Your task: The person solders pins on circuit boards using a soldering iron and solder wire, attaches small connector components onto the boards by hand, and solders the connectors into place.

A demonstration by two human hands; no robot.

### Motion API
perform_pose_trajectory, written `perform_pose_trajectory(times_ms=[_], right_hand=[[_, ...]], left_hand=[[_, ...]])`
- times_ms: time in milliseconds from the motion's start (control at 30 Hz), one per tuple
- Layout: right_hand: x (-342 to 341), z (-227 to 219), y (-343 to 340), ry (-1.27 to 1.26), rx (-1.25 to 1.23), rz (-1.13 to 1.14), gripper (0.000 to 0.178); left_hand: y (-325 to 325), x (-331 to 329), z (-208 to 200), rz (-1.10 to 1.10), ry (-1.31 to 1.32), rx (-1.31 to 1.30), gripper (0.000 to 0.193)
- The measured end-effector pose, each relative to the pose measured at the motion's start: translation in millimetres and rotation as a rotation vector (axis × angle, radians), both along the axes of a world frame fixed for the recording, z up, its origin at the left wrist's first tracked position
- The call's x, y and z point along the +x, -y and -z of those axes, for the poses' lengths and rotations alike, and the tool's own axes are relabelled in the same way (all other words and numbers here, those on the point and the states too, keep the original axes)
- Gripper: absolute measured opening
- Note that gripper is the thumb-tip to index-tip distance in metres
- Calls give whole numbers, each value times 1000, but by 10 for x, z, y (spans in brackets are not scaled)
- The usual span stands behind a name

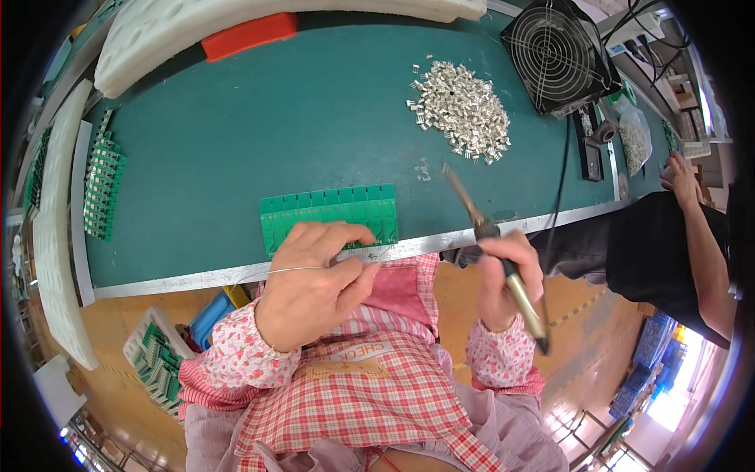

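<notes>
My left hand [318, 283] rests on the near edge of a green circuit board panel [326, 206] at the table's front. A thin silvery solder wire [295, 270] runs across this hand into its bent fingers; its tip is hidden. The panel is scored into several sections. My right hand [510, 275] is wrapped round the handle of a soldering iron [521, 297], slightly blurred. The iron's tip points up and away over the table, right of the panel and apart from it. Beyond it lies a heap of small silvery metal parts [462, 110].
A black fan [554, 55] with a wire guard stands far right, near a black iron stand [590, 149] and a clear bag of parts [634, 140]. More boards [104, 185] line the left edge. White foam [59, 236] and a red bin [249, 37] border the table. A co-worker's arm [704, 236] is at right.
</notes>
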State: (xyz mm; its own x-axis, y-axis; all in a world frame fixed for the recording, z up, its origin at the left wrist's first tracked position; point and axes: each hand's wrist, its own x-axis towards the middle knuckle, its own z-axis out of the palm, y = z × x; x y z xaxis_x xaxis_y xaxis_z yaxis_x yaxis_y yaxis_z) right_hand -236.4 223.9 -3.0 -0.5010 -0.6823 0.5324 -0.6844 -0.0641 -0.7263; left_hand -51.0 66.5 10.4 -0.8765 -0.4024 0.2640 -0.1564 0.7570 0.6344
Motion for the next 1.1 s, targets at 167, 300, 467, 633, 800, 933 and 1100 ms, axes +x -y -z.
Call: perform_pose_trajectory(times_ms=[167,300,467,633,800,933,1100], right_hand=[[385,-7,-98,395,-97,139,20],[322,172,-260,360,-105,-106,14],[343,232,-190,396,-128,-108,12],[335,271,-132,407,-157,-133,11],[302,326,-88,314,-131,-187,18],[270,357,-70,302,-159,-221,18],[249,348,-61,291,-156,-241,17]], left_hand=[[-7,36,23,-17,-4,5,15],[-21,50,26,-34,-21,33,20],[-21,67,40,-38,-30,21,18],[-12,66,44,-26,-39,26,16],[-15,62,61,-41,-62,29,20],[4,77,56,-15,-60,49,14],[0,71,57,-23,-64,52,14]])
